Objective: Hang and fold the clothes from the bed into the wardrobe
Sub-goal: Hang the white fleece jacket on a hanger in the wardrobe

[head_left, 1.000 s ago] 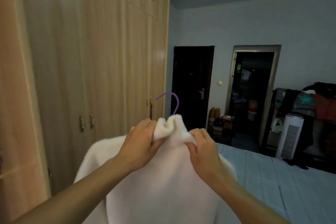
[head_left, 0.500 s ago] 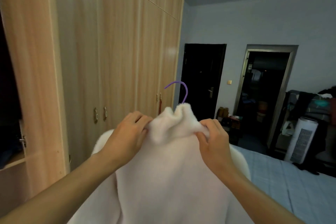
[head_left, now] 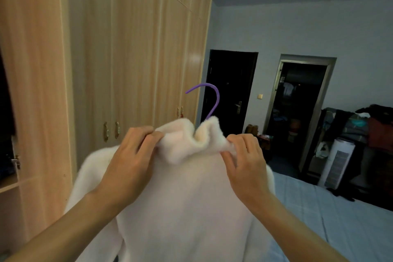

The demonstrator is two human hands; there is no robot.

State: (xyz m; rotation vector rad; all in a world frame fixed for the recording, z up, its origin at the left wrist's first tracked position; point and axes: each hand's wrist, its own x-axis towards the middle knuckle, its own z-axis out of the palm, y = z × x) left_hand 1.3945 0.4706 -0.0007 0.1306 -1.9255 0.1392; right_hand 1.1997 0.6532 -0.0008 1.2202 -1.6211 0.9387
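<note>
Surroundings: wardrobe (head_left: pixel 131 49) fills the left half, with pale wood-grain doors, all shut, and small metal handles (head_left: pixel 110 131) in pairs. At the far left edge is an open compartment (head_left: pixel 6 112), dark inside, contents unreadable. Bed (head_left: pixel 340 219) lies lower right under a pale blue sheet. Beyond it are a dark door (head_left: pixel 229 87), closed; a doorway (head_left: pixel 297 112) into an unlit room; and a white slatted tower appliance (head_left: pixel 338 161) on the floor. A heap of clothes (head_left: pixel 374 125) sits at the right edge, individual items indistinct.

Sweater (head_left: pixel 187 208) is held up off the bed, in front of the wardrobe doors. It blocks the lower doors and the near end of the bed.

Material: white, fleecy, thick. The tall collar (head_left: pixel 191 142) is soft and bunched into folds.

Left hand (head_left: pixel 131 155) pinches the collar's left side, fingers curled over the fabric. Right hand (head_left: pixel 244 159) pinches the right side the same way.

Hanger hook (head_left: pixel 212 95) is thin, purple and curved. It rises out of the collar opening, tip pointing toward the wardrobe.

Hidden: the rest of the hanger lies inside the garment. The hem is cut off by the bottom edge.
</note>
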